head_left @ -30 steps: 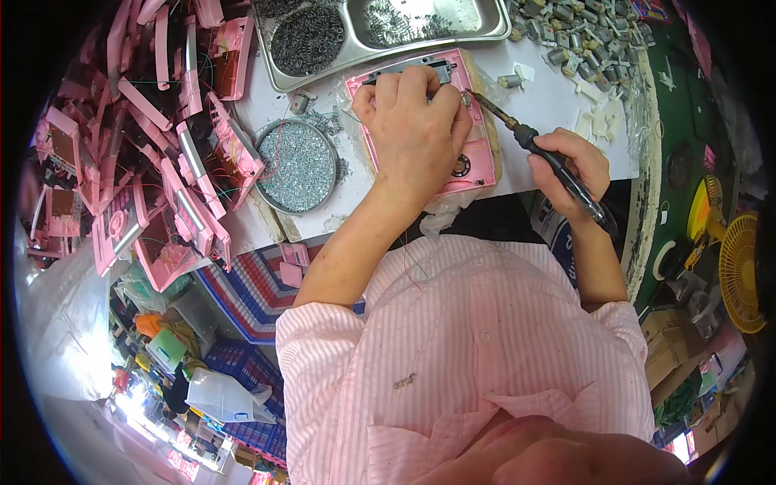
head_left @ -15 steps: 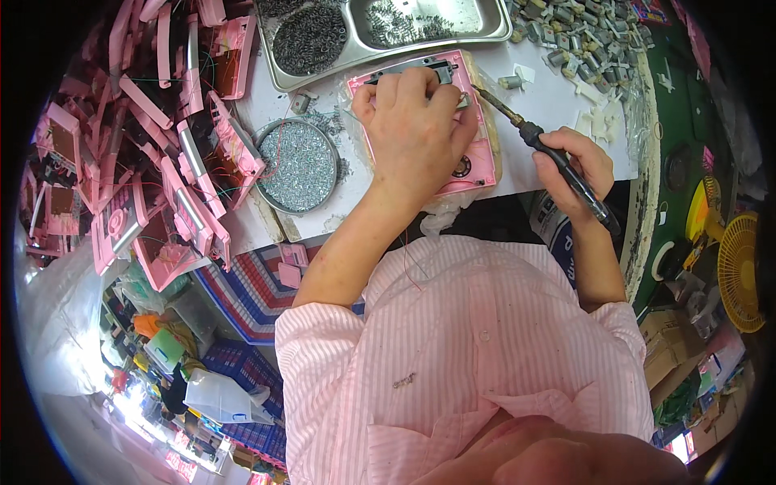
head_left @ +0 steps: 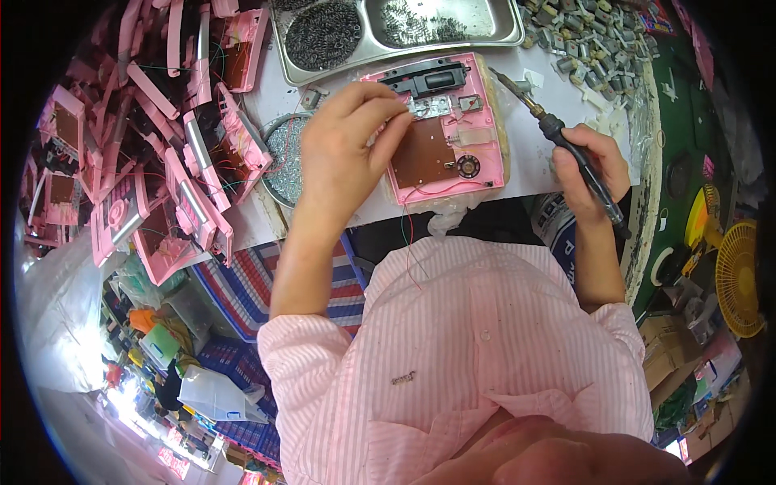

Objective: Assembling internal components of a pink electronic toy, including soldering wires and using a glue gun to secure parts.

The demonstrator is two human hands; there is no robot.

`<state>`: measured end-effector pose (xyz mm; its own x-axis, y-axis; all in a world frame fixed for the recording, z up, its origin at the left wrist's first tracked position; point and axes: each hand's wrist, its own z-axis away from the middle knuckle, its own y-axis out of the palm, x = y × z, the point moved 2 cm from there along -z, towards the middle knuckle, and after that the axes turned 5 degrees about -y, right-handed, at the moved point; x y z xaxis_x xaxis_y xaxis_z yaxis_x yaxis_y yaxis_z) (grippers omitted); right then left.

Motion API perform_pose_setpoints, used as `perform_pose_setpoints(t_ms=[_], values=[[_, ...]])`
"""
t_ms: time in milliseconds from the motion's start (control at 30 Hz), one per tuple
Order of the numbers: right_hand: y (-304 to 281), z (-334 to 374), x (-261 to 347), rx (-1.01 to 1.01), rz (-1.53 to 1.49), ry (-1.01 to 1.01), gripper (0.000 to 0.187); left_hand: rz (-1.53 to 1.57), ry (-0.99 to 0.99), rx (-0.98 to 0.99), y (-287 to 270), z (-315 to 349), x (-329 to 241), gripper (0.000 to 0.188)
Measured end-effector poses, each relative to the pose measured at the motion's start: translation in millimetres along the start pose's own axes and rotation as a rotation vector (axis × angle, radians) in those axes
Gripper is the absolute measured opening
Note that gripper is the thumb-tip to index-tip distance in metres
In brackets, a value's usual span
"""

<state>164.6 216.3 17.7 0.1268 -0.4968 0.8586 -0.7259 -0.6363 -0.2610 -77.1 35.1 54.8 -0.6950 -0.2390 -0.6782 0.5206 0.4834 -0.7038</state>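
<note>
Fingers of the left hand (head_left: 343, 149) pinch together on a small metal part at the top of the pink case (head_left: 443, 129), which lies open on the white surface (head_left: 533, 162). Right hand (head_left: 588, 166) is closed tight around a black soldering iron (head_left: 566, 149), its tip just beside the case.

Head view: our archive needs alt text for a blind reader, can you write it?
A person's left hand pinches a small part on an open pink plastic casing lying on a white table, while the right hand holds a soldering iron beside it. A metal tray of small parts sits behind, and a heap of pink casings lies to the left.
</note>
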Motion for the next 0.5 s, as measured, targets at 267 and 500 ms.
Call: perform_pose_setpoints(t_ms=[267,500], values=[[50,-31,18,0.097,-0.325,0.096,0.042,0.828,-0.516,-0.066,58,12,-4,0.010],[85,-53,12,0.090,-0.411,0.189,0.041,0.801,-0.427,-0.017,51,11,-6,0.012]])
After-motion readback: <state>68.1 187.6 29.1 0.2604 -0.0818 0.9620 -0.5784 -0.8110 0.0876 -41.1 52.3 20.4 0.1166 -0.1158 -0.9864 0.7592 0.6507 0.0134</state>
